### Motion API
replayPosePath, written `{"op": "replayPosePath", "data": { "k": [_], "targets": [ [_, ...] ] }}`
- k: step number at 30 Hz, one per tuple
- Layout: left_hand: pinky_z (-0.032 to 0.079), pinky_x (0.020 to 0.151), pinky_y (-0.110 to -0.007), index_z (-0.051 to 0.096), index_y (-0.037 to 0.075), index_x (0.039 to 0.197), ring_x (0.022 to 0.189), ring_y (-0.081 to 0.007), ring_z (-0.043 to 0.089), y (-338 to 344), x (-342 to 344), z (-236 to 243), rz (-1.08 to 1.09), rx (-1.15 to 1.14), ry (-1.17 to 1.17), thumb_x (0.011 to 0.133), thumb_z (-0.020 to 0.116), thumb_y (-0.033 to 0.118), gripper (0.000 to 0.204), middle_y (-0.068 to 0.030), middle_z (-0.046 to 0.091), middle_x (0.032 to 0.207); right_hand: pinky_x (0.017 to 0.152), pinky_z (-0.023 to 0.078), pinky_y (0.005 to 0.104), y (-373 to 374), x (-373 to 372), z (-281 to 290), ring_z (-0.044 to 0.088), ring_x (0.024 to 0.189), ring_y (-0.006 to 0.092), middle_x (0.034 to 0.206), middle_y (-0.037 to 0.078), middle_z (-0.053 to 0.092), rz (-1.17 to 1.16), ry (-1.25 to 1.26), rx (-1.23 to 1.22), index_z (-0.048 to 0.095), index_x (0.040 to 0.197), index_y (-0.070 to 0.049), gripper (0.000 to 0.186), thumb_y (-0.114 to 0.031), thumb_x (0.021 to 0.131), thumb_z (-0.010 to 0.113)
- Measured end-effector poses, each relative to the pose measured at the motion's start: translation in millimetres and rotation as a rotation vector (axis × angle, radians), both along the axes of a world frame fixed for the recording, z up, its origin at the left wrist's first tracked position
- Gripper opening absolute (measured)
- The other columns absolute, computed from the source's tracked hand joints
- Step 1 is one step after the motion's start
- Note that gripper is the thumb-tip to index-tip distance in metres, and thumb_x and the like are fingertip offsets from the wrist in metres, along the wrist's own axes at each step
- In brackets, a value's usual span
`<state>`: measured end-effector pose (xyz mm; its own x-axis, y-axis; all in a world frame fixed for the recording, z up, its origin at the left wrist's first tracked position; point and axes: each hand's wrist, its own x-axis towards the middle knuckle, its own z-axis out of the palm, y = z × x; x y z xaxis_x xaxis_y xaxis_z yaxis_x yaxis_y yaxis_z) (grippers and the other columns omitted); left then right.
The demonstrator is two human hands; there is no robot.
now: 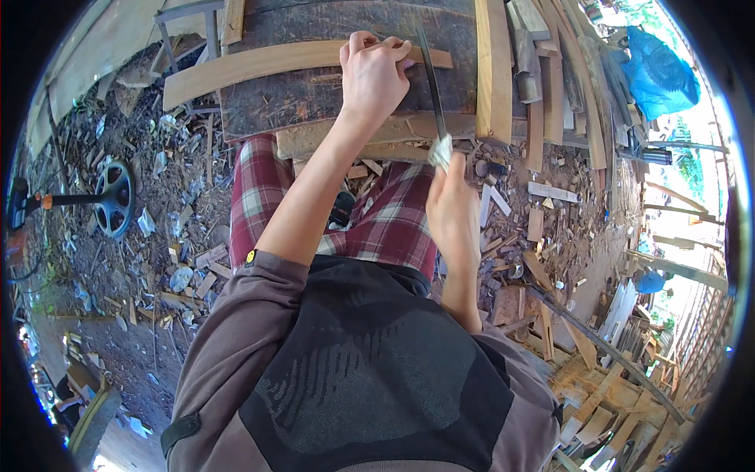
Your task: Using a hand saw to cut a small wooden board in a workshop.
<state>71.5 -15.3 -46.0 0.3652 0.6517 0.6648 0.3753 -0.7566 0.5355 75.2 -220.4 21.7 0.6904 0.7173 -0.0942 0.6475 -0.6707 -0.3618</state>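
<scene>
My left hand (373,75) is closed on a long pale wooden strip (252,64) lying across a dark, worn bench top (283,102), with its fingers near the strip's right part. My right hand (454,193) grips the pale, wrapped-looking handle of a long, narrow dark metal tool (431,79), which points away from me and crosses the strip just right of my left fingers. Whether the tool touches the strip I cannot tell. My right hand is slightly blurred.
Thick planks (493,71) and stacked offcuts lie along the bench's right. A blue plastic bag (659,71) hangs at upper right. Scrap-strewn ground (181,259) surrounds my legs. A black wheel-like object (114,197) is at left, more timber (598,417) at lower right.
</scene>
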Motion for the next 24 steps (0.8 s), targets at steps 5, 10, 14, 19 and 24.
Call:
{"op": "replayPosePath", "data": {
  "k": [5, 10, 14, 19, 24],
  "targets": [
    [0.037, 0.097, -0.042, 0.076, 0.013, 0.101, 0.106, -0.0303, 0.054, 4.8, 2.3, -1.8, -0.042, 0.013, -0.022, 0.081, 0.068, 0.011, 0.022, 0.0011, 0.073, 0.102, 0.066, 0.046, 0.0609, -18.2, -4.6, 2.1, 0.062, 0.073, 0.0505, 0.075, 0.031, 0.063, -0.046, 0.044, -0.038, 0.038, 0.112, -0.005, 0.017, -0.017, 0.101, 0.042],
    [0.035, 0.099, -0.042, 0.076, 0.017, 0.108, 0.105, -0.0281, 0.052, 6.4, 0.0, -0.8, -0.052, 0.000, 0.045, 0.079, 0.067, 0.009, 0.031, 0.0021, 0.073, 0.108, 0.068, 0.048, 0.0601, 28.7, 13.8, -2.0, 0.063, 0.078, 0.0507, 0.079, 0.032, 0.064, -0.034, -0.016, -0.026, 0.039, 0.111, -0.003, 0.017, -0.017, 0.101, 0.042],
    [0.035, 0.099, -0.041, 0.077, 0.017, 0.107, 0.104, -0.0278, 0.052, 2.0, 1.7, -0.2, -0.036, 0.015, 0.035, 0.079, 0.067, 0.009, 0.031, 0.0019, 0.073, 0.109, 0.069, 0.049, 0.0597, 48.3, 24.7, -1.7, 0.063, 0.079, 0.0509, 0.080, 0.033, 0.064, -0.013, -0.041, 0.014, 0.039, 0.110, -0.002, 0.018, -0.017, 0.101, 0.042],
    [0.037, 0.097, -0.041, 0.077, 0.017, 0.106, 0.107, -0.0284, 0.053, -2.3, 1.9, -0.2, -0.044, 0.007, 0.020, 0.079, 0.068, 0.010, 0.030, 0.0026, 0.073, 0.106, 0.068, 0.049, 0.0593, 37.8, 20.2, -3.0, 0.063, 0.079, 0.0512, 0.079, 0.033, 0.064, -0.005, -0.012, -0.006, 0.038, 0.109, -0.002, 0.017, -0.016, 0.101, 0.042],
    [0.038, 0.097, -0.042, 0.077, 0.017, 0.105, 0.109, -0.0288, 0.053, -6.5, 3.5, 0.7, -0.020, 0.012, 0.020, 0.080, 0.069, 0.012, 0.027, 0.0029, 0.073, 0.106, 0.068, 0.048, 0.0599, 38.4, 12.8, -4.7, 0.062, 0.079, 0.0518, 0.078, 0.034, 0.063, -0.040, 0.000, -0.014, 0.037, 0.109, -0.002, 0.017, -0.017, 0.101, 0.042]
  ]
}}
